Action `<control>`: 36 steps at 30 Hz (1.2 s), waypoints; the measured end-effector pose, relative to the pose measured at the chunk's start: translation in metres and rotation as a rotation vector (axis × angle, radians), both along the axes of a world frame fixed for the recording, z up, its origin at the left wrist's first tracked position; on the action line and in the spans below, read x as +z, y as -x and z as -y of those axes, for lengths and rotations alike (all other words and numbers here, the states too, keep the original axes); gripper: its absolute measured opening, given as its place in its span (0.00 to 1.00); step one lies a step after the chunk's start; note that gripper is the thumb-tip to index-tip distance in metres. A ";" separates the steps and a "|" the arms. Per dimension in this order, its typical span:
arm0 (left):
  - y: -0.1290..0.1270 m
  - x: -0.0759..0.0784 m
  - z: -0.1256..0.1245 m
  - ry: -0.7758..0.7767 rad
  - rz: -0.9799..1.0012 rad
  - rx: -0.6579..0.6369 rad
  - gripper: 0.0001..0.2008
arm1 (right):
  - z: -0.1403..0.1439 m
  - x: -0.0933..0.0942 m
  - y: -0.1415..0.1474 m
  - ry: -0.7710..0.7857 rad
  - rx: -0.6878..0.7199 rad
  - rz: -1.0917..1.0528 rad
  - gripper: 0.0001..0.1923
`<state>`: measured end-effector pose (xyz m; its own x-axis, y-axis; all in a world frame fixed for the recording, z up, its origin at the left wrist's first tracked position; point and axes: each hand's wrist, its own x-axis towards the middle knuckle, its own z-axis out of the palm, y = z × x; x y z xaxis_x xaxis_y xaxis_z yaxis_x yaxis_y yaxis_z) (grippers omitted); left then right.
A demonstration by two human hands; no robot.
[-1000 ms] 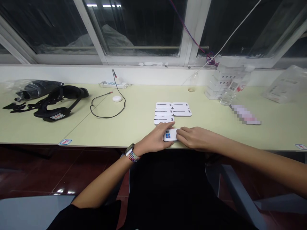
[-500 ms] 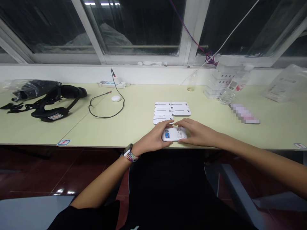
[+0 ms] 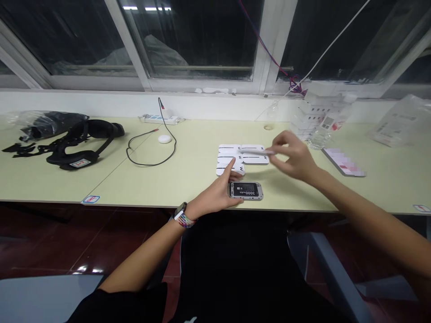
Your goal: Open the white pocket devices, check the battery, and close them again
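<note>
My left hand [image 3: 217, 193] grips the left end of a small pocket Wi-Fi-like device [image 3: 247, 191] near the table's front edge, its index finger raised. The device lies with its back off, showing a black battery marked 3000mAh. My right hand [image 3: 294, 157], blurred by motion, pinches the thin white back cover [image 3: 257, 153] by its right end, edge-on. The cover is held above several white rounded devices [image 3: 229, 158] laid in two columns, each bearing a black line and a W-like mark. My left fingertips partly overlap the nearest one.
Left on the table [image 3: 195, 179] are a black headset [image 3: 82, 143], a black cable [image 3: 151, 164], a white round object [image 3: 164, 139] and a power strip [image 3: 160, 119]. At right are stacked white boxes [image 3: 308, 117], a plastic bottle [image 3: 319, 137], a pink-white box [image 3: 343, 161] and a clear bag [image 3: 397, 121].
The back cover has come off the device, baring the battery. My right hand has lifted the cover away, up and to the right. My left hand stays at the device with its index finger now raised.
</note>
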<state>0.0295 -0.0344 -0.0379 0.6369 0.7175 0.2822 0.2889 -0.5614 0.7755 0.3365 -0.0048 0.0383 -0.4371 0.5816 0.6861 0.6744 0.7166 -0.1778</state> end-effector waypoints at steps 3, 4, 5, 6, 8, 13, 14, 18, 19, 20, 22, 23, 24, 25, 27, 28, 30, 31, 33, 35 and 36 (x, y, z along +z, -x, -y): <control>0.001 -0.001 -0.001 -0.021 -0.011 -0.004 0.63 | -0.029 0.003 0.002 0.145 -0.133 -0.309 0.13; 0.001 -0.001 -0.002 -0.040 -0.023 -0.006 0.60 | -0.038 0.002 0.007 0.246 -0.135 -0.393 0.19; 0.001 0.000 -0.002 -0.061 -0.037 -0.008 0.56 | -0.046 -0.001 0.014 0.359 -0.120 -0.436 0.29; 0.002 0.001 -0.001 -0.080 -0.050 -0.011 0.51 | -0.052 -0.005 0.023 0.449 -0.103 -0.457 0.37; 0.002 0.004 -0.001 -0.097 -0.071 -0.013 0.45 | -0.062 -0.014 0.042 0.558 -0.079 -0.452 0.37; 0.001 0.008 0.001 -0.086 -0.114 -0.004 0.38 | -0.071 -0.032 0.081 0.704 -0.121 -0.287 0.12; 0.001 0.008 0.001 -0.085 -0.120 -0.001 0.38 | -0.072 -0.034 0.085 0.723 -0.119 -0.274 0.12; 0.000 0.008 0.002 -0.079 -0.126 0.001 0.39 | -0.073 -0.037 0.089 0.777 -0.053 -0.221 0.11; 0.000 0.007 0.002 -0.080 -0.123 0.000 0.39 | -0.072 -0.037 0.089 0.789 -0.034 -0.204 0.11; 0.001 0.007 0.002 -0.081 -0.119 0.000 0.39 | -0.071 -0.036 0.088 0.798 -0.020 -0.189 0.10; 0.002 0.008 0.002 -0.084 -0.104 0.000 0.40 | -0.066 -0.033 0.087 0.792 -0.009 -0.174 0.09; 0.003 0.008 0.002 -0.082 -0.093 0.000 0.40 | -0.062 -0.031 0.085 0.776 -0.010 -0.169 0.09; 0.005 0.008 0.002 -0.076 -0.086 0.000 0.41 | -0.057 -0.029 0.082 0.755 -0.008 -0.160 0.09; 0.007 0.008 0.002 -0.068 -0.082 0.004 0.43 | -0.051 -0.026 0.079 0.734 0.002 -0.146 0.08; 0.011 0.008 0.002 -0.049 -0.083 0.028 0.47 | -0.036 -0.020 0.071 0.723 0.075 -0.099 0.08; 0.013 0.008 0.002 -0.044 -0.088 0.045 0.48 | -0.028 -0.018 0.067 0.739 0.141 -0.061 0.07; 0.015 0.008 0.002 -0.041 -0.100 0.079 0.49 | -0.012 -0.014 0.062 0.779 0.289 0.039 0.06; 0.015 0.009 0.002 -0.036 -0.103 0.090 0.50 | -0.005 -0.013 0.062 0.784 0.352 0.099 0.06; 0.014 0.010 0.004 -0.014 -0.099 0.103 0.53 | 0.004 -0.014 0.065 0.733 0.433 0.219 0.08; 0.012 0.012 0.005 0.020 -0.077 0.110 0.57 | 0.007 -0.018 0.072 0.633 0.482 0.301 0.08; 0.012 0.012 0.006 0.037 -0.066 0.110 0.58 | 0.007 -0.020 0.075 0.586 0.505 0.328 0.08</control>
<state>0.0179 -0.0403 -0.0255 0.5698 0.7934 0.2141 0.3983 -0.4945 0.7725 0.2613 -0.0114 0.0178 -0.8650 0.4856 0.1266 0.3801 0.7987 -0.4665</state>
